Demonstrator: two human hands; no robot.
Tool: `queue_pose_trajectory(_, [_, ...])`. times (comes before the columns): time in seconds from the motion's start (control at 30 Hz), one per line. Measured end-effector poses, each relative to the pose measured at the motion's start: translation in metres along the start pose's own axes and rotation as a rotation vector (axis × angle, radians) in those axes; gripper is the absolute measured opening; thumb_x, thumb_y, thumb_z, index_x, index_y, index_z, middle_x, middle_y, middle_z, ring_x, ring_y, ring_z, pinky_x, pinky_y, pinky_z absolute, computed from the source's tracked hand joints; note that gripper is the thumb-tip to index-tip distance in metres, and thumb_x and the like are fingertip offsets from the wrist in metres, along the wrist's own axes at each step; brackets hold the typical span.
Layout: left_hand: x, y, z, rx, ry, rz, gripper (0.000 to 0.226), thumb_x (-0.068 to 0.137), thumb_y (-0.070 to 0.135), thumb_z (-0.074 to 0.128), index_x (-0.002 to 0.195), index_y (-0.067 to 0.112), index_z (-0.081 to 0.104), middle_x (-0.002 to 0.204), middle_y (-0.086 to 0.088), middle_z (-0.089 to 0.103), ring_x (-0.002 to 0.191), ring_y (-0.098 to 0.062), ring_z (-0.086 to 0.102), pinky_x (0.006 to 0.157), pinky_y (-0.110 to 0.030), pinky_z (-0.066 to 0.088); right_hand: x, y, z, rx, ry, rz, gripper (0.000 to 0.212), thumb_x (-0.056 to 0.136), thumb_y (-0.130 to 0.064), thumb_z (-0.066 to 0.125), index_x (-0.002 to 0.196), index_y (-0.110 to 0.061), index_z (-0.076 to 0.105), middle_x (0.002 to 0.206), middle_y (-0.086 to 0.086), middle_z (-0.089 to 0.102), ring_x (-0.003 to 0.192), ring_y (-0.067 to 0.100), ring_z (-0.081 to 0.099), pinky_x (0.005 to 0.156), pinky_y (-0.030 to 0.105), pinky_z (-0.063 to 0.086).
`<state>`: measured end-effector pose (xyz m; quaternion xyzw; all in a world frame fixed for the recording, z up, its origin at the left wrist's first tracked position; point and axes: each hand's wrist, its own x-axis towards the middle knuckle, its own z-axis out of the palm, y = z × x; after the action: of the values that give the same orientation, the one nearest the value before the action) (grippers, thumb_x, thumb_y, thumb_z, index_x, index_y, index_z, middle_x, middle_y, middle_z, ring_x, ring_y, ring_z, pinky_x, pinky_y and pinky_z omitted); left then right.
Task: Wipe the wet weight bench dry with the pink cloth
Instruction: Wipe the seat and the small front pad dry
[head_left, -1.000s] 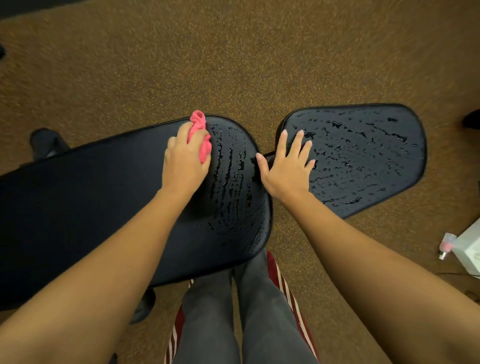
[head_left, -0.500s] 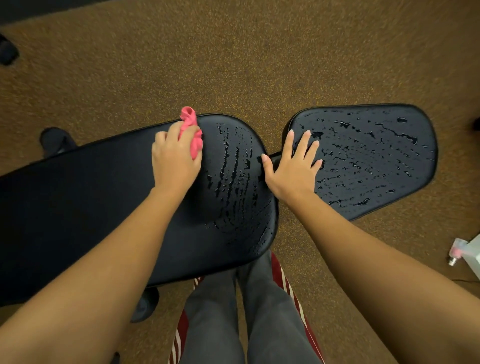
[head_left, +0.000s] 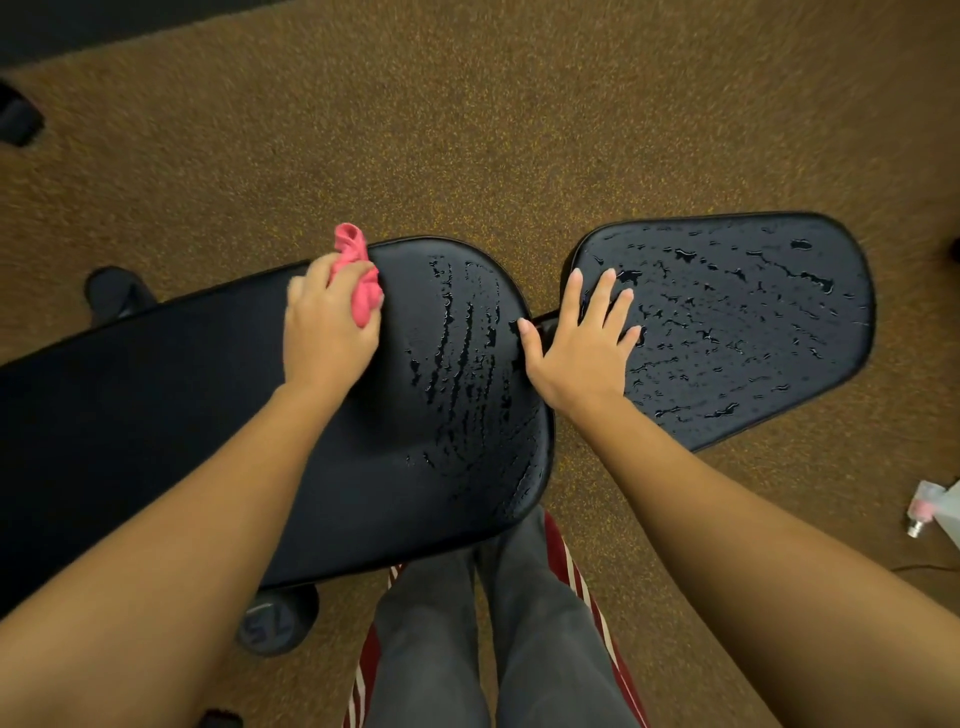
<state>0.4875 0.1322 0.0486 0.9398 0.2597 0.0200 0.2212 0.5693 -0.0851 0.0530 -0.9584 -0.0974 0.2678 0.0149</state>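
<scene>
A black weight bench lies across the view in two pads. The long back pad (head_left: 156, 405) looks dry on its left part, while streaks of water cover its right end. The smaller seat pad (head_left: 753, 322) at the right is beaded with droplets all over. My left hand (head_left: 327, 332) grips the bunched pink cloth (head_left: 358, 275) and presses it on the back pad near its far edge. My right hand (head_left: 582, 348) rests flat with fingers spread on the seat pad's left end, thumb over the gap between the pads.
Brown speckled carpet surrounds the bench. My legs in grey trousers (head_left: 493, 639) stand at the near side. A dumbbell end (head_left: 275, 629) lies under the back pad. A small spray bottle (head_left: 924, 512) lies at the right edge. Dark bench feet show at the left.
My left hand has slid the pink cloth leftward along the back pad's far edge, away from the wet streaks. My right hand has stayed on the seat pad.
</scene>
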Motion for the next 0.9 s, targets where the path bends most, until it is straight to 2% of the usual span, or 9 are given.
queue_pose_trajectory(0.17, [-0.018,0.019,0.006,-0.035,-0.117,0.181,0.031,0.084,0.016,0.067,0.114,0.013,0.065,0.121,-0.008,0.057,0.092,-0.035,0.053,0.078,-0.043,0.047,0.000,0.000,-0.001,-0.021,0.000,-0.001,0.079,0.093,-0.062,0.021,0.151,-0.015,-0.008,0.157,0.017,-0.012,0.143,0.040,-0.009,0.113,0.058,0.007])
queue_pose_trajectory(0.27, [0.001,0.012,0.004,-0.006,-0.096,0.215,0.030,0.084,0.019,0.066,0.114,0.014,0.064,0.120,-0.009,0.057,0.093,-0.037,0.053,0.079,-0.046,0.048,0.000,0.002,-0.002,-0.030,0.002,-0.004,0.079,0.093,-0.062,0.020,0.150,-0.016,-0.007,0.157,0.017,-0.012,0.143,0.039,-0.008,0.113,0.057,0.007])
queue_pose_trajectory(0.43, [0.030,0.021,0.007,-0.002,-0.049,0.050,0.031,0.087,0.022,0.061,0.117,0.012,0.062,0.119,-0.013,0.056,0.099,-0.039,0.050,0.086,-0.044,0.042,-0.001,0.001,0.000,-0.021,0.008,-0.007,0.078,0.094,-0.062,0.021,0.151,-0.016,-0.006,0.157,0.017,-0.011,0.143,0.039,-0.008,0.113,0.058,0.008])
queue_pose_trajectory(0.5, [0.026,0.033,0.010,-0.017,-0.057,0.071,0.029,0.087,0.021,0.060,0.115,0.013,0.063,0.118,-0.012,0.057,0.098,-0.037,0.050,0.084,-0.042,0.042,-0.001,0.001,0.001,-0.025,0.011,-0.008,0.078,0.094,-0.061,0.021,0.151,-0.015,-0.006,0.157,0.017,-0.011,0.143,0.039,-0.007,0.113,0.058,0.008])
queue_pose_trajectory(0.67, [0.004,0.053,0.023,0.002,-0.235,0.484,0.031,0.080,0.015,0.069,0.111,0.011,0.065,0.115,-0.012,0.061,0.082,-0.033,0.055,0.070,-0.042,0.050,0.000,0.004,0.000,-0.058,0.021,-0.009,0.068,0.098,-0.052,0.019,0.151,-0.017,-0.006,0.157,0.016,-0.009,0.144,0.038,-0.004,0.114,0.056,0.012])
queue_pose_trajectory(0.73, [0.012,0.047,0.021,0.039,-0.231,0.534,0.032,0.080,0.016,0.070,0.111,0.011,0.065,0.115,-0.011,0.061,0.080,-0.033,0.055,0.067,-0.042,0.050,0.000,0.005,0.000,-0.072,0.023,-0.014,0.065,0.099,-0.049,0.018,0.150,-0.018,-0.006,0.157,0.016,-0.009,0.144,0.037,-0.003,0.114,0.055,0.013])
queue_pose_trajectory(0.8, [0.019,0.044,0.020,0.026,-0.193,0.453,0.032,0.082,0.016,0.068,0.114,0.012,0.064,0.116,-0.011,0.060,0.084,-0.034,0.054,0.071,-0.044,0.050,0.000,0.006,0.001,-0.080,0.031,-0.017,0.063,0.100,-0.047,0.018,0.150,-0.018,-0.006,0.157,0.016,-0.008,0.144,0.037,-0.003,0.114,0.054,0.014])
queue_pose_trajectory(0.9, [0.020,0.051,0.024,-0.028,-0.121,0.229,0.033,0.084,0.016,0.064,0.117,0.013,0.062,0.120,-0.008,0.057,0.095,-0.034,0.051,0.080,-0.044,0.047,0.001,0.005,0.003,-0.089,0.041,-0.014,0.063,0.100,-0.046,0.018,0.151,-0.017,-0.005,0.157,0.016,-0.007,0.144,0.037,-0.002,0.113,0.055,0.015])
